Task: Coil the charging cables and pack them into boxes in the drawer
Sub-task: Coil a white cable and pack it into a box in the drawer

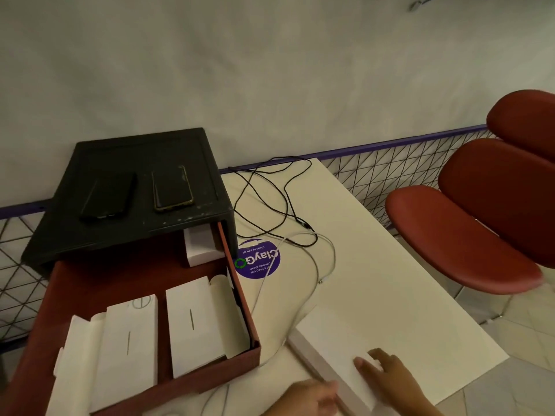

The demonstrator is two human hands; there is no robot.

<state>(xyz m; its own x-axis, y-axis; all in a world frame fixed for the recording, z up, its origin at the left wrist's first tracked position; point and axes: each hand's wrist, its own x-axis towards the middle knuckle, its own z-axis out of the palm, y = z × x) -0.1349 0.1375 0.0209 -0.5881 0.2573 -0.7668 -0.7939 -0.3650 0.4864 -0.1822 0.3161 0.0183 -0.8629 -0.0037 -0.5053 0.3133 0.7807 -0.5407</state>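
A white box (327,340) lies on the white table (390,295) near its front edge. My right hand (387,375) rests flat on the box top, fingers spread. My left hand (312,396) touches the box's near left corner. A red drawer (249,325) stands pulled out of a black unit (141,187); two white boxes (129,340) (198,322) with open flaps lie in it, and a third (199,247) sits at the back. A black cable (270,202) sprawls loose on the table's far side. A white cable (318,271) trails from it toward the front edge.
Two dark phones (108,195) (172,187) lie on top of the black unit. A purple round sticker (258,261) is on the table. A red chair (480,211) stands to the right. A wire mesh fence (390,169) runs behind the table.
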